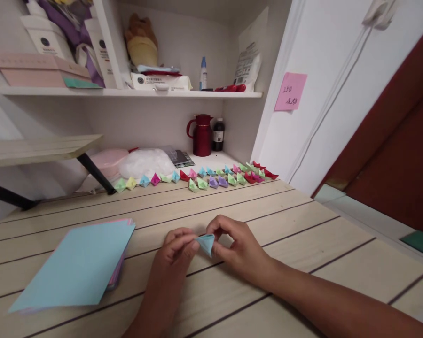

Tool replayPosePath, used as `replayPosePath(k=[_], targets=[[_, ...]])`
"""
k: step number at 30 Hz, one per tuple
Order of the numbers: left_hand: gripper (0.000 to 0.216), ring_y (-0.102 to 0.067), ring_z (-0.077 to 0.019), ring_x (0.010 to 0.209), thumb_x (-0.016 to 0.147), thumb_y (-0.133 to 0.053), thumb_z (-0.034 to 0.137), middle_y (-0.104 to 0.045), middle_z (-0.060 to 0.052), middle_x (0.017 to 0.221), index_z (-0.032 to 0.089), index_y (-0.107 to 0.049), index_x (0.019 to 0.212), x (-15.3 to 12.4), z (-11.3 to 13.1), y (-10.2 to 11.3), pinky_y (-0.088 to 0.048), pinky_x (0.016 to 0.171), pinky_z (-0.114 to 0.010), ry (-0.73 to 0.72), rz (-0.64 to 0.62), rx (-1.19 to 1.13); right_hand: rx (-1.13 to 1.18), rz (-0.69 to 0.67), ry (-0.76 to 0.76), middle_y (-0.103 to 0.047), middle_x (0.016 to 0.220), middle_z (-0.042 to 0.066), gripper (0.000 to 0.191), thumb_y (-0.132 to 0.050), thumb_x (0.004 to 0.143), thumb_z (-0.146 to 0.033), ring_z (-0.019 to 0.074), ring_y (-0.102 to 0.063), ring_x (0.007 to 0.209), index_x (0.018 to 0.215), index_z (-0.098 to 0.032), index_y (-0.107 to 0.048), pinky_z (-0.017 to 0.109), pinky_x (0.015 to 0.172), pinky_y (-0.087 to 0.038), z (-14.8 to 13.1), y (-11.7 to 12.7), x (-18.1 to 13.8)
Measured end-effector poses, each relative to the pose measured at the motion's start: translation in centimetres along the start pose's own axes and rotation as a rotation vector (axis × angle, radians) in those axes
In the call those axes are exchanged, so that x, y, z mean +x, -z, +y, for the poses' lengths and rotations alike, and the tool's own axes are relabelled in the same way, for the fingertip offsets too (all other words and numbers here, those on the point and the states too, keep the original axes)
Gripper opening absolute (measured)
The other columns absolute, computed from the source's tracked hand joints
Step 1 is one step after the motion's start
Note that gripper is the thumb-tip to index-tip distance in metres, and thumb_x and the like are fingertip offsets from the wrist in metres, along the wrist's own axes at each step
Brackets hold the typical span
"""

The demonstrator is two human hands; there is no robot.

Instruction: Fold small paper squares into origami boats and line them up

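A small folded piece of light blue paper (206, 243), roughly triangular with its upper edge parted, is held just above the table between both hands. My left hand (176, 256) pinches its left corner between thumb and fingers. On the other side, my right hand (238, 246) grips the right edge, thumb below and index finger above. To the left lies a stack of square coloured paper (79, 265), a light blue sheet on top. Along the table's far edge stand several small folded paper boats (213, 182) in green, purple, red, pink, blue and yellow.
The wooden table (303, 234) has dark stripes. At its far left stands a small raised shelf (45, 148) with black legs. Behind the boats are a red jug (202, 136), a dark bottle (218, 135) and a white plastic bag (146, 163). A pink note (291, 91) hangs on the wall.
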State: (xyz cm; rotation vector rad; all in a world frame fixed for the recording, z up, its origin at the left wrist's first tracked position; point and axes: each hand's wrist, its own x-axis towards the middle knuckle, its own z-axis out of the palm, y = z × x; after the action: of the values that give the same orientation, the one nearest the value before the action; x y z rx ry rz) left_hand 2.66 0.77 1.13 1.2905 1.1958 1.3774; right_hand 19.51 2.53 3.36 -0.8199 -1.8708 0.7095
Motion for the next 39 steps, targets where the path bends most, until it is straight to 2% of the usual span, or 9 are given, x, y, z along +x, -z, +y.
replayPosePath(k=[5,8,11,18,22,28,32,35,39], targets=[[0.038,-0.051,-0.0276,0.123,0.085,-0.055,0.047,-0.065,-0.008,0.121,0.021,-0.07,0.109,-1.1,0.4,-0.5,-0.031,0.11,-0.042,0.057,-0.206,-0.095,-0.087,0.101,0.264,-0.053,0.078,0.001,0.023,-0.053,0.072,0.001,0.0135,-0.051,0.073,0.08,-0.02,-0.055,0.025,0.064,-0.043,0.2,-0.3,-0.3],[0.053,-0.052,-0.0287,0.123,0.084,-0.056,0.052,-0.063,-0.009,0.125,0.02,-0.058,0.127,-1.7,0.3,-1.3,-0.035,0.109,-0.043,0.075,-0.302,-0.232,-0.095,0.141,0.285,-0.052,0.08,0.001,0.025,-0.053,0.073,0.003,0.013,-0.051,0.073,0.083,-0.02,-0.057,0.025,0.064,-0.043,0.3,-0.3,-0.4],[0.055,-0.059,-0.0284,0.113,0.078,-0.067,0.043,-0.065,-0.009,0.121,0.021,-0.056,0.127,-1.7,0.0,-1.6,-0.044,0.1,-0.041,0.094,-0.37,-0.312,-0.062,0.139,0.264,-0.051,0.082,0.001,0.028,-0.054,0.075,0.003,0.0129,-0.051,0.075,0.086,-0.021,-0.061,0.024,0.063,-0.043,0.5,-0.5,-0.5],[0.04,-0.064,-0.0253,0.104,0.077,-0.066,0.033,-0.07,-0.008,0.114,0.021,-0.065,0.115,-1.3,-0.1,-1.5,-0.048,0.092,-0.034,0.068,-0.105,-0.136,0.284,0.052,0.018,-0.051,0.092,0.001,0.026,-0.058,0.085,-0.008,0.0105,-0.057,0.075,0.091,-0.029,-0.073,0.023,0.063,-0.048,0.6,-1.3,-0.5],[0.038,-0.066,-0.0236,0.097,0.08,-0.061,0.034,-0.071,-0.008,0.109,0.02,-0.065,0.115,-1.5,0.0,-1.3,-0.05,0.085,-0.033,0.071,-0.063,-0.072,0.497,-0.015,-0.107,-0.051,0.097,0.002,0.021,-0.06,0.087,-0.014,0.0091,-0.06,0.065,0.091,-0.028,-0.075,0.028,0.064,-0.053,0.7,-1.5,-0.3],[0.041,-0.062,-0.0269,0.102,0.075,-0.065,0.04,-0.072,-0.007,0.103,0.021,-0.068,0.111,-1.4,0.6,-1.5,-0.047,0.091,-0.036,0.047,-0.213,-0.185,0.317,0.112,-0.124,-0.055,0.09,0.002,0.023,-0.061,0.081,-0.007,0.0132,-0.057,0.083,0.072,-0.024,-0.074,0.024,0.068,-0.047,1.1,-1.2,-0.1],[0.034,-0.063,-0.0228,0.089,0.077,-0.062,0.045,-0.073,-0.003,0.088,0.02,-0.074,0.096,-1.1,0.6,-1.4,-0.047,0.081,-0.03,0.098,-0.149,-0.159,0.233,0.069,-0.089,-0.057,0.092,0.003,0.023,-0.058,0.083,-0.009,0.0134,-0.056,0.082,0.068,-0.021,-0.07,0.025,0.068,-0.044,1.1,-1.1,-0.2],[0.028,-0.062,-0.0209,0.078,0.073,-0.067,0.043,-0.071,0.0,0.073,0.019,-0.076,0.084,-0.8,0.4,-0.8,-0.045,0.074,-0.027,0.161,-0.039,-0.053,0.275,0.018,-0.166,-0.059,0.097,0.002,0.016,-0.058,0.084,-0.012,0.0111,-0.054,0.074,0.087,-0.024,-0.07,0.023,0.063,-0.042,1.0,-1.2,-0.2],[0.031,-0.062,-0.0212,0.076,0.071,-0.068,0.045,-0.071,0.0,0.071,0.019,-0.076,0.085,-0.6,0.4,-0.2,-0.044,0.073,-0.028,0.235,0.056,-0.065,0.463,-0.049,-0.297,-0.059,0.111,0.003,0.031,-0.058,0.089,-0.024,0.0091,-0.054,0.071,0.12,-0.029,-0.056,0.025,0.068,-0.046,1.0,-1.0,-0.1]])
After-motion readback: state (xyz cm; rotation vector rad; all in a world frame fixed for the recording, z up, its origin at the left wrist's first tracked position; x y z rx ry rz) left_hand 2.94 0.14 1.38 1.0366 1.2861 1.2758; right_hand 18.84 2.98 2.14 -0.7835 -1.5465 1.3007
